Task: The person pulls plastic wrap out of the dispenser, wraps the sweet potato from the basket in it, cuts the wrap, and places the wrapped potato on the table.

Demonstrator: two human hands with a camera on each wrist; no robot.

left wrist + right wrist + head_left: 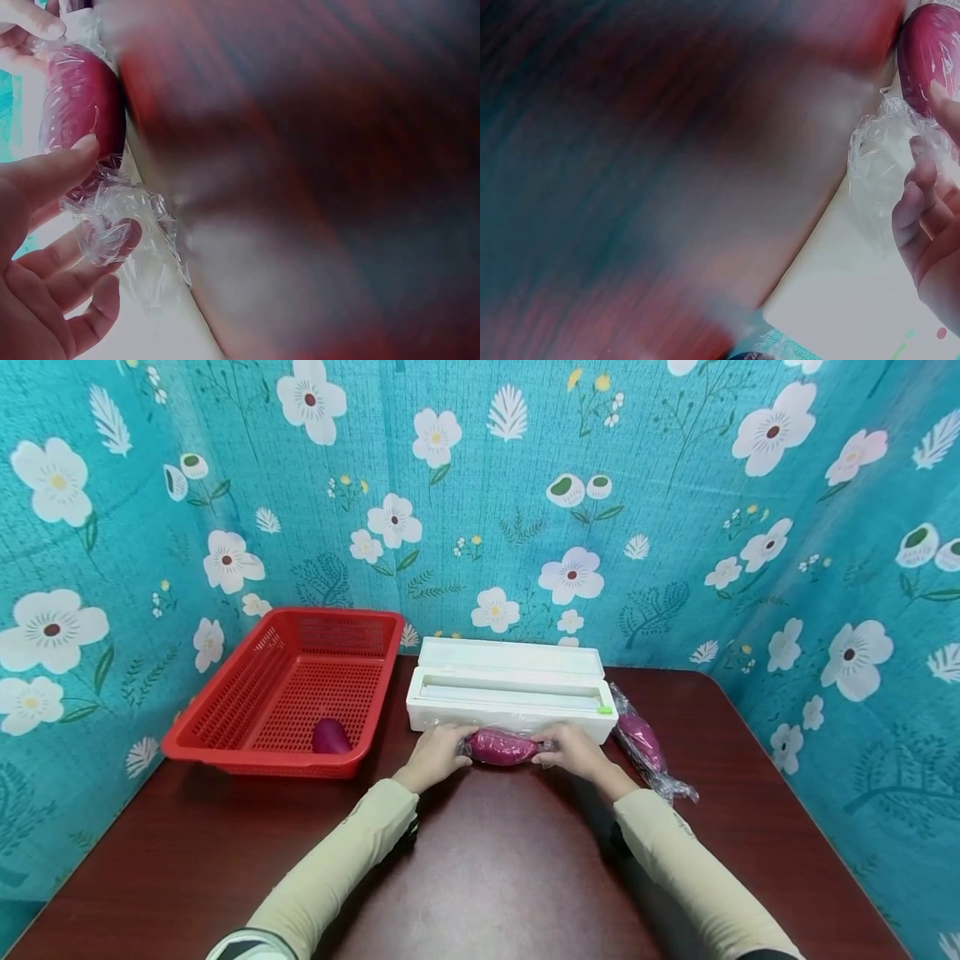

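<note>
A: Where's the purple item (501,748)?
B: Between left hand (441,752) and right hand (573,750), wrapped in clear film (135,199). Can't tell if it touches the tabletop (510,860).
A: Grip?
B: Both hands pinching, one at each end. Ends partly hidden behind them.
A: Anything in the way?
B: White box (513,677) close behind, lid back, front partly covered by hands and item. Wrapped piece (643,743) right of it, tail by the right sleeve (682,852). Red basket (262,759) left, bare purple piece (330,737) inside.

The plastic film (112,187) looks glossy (and crinkled).
</note>
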